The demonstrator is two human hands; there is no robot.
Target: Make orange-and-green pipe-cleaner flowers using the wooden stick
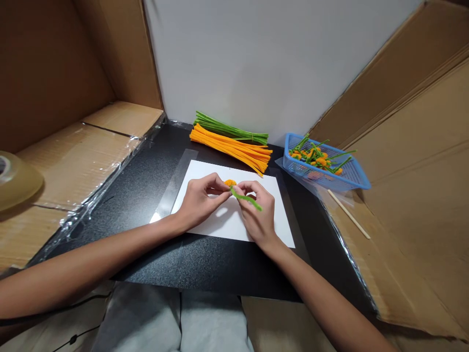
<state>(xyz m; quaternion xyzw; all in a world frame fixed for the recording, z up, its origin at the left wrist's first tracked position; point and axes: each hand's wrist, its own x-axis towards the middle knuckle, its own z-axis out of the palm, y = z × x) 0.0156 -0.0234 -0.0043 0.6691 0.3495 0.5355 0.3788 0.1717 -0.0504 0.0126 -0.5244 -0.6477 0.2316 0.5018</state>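
**Green pipe cleaner [246, 198] held**

L hand [200, 203] & R hand [258, 215] grasping it w/ fingertips, just above white paper sheet [234, 227], orange coil [230, 182] at its tip. Orange bundle [230, 149] & green bundle [230, 129] behind, on black mat [154, 254]; blue basket [351, 178] to R.

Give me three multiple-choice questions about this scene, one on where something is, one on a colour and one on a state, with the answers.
1. Where is the blue plastic mesh basket?
A) Right of the white paper sheet
B) On the paper
C) Left of the paper

2. What colour is the fuzzy pipe cleaner between the left hand and right hand?
A) Blue
B) Green
C) White

3. How do the long orange pipe cleaners lie?
A) Knotted together
B) Wound into a coil
C) Straight, side by side

Answers:
1. A, it sits beyond the sheet's right side.
2. B, its green length crosses the fingers.
3. C, they form a straight bundle.
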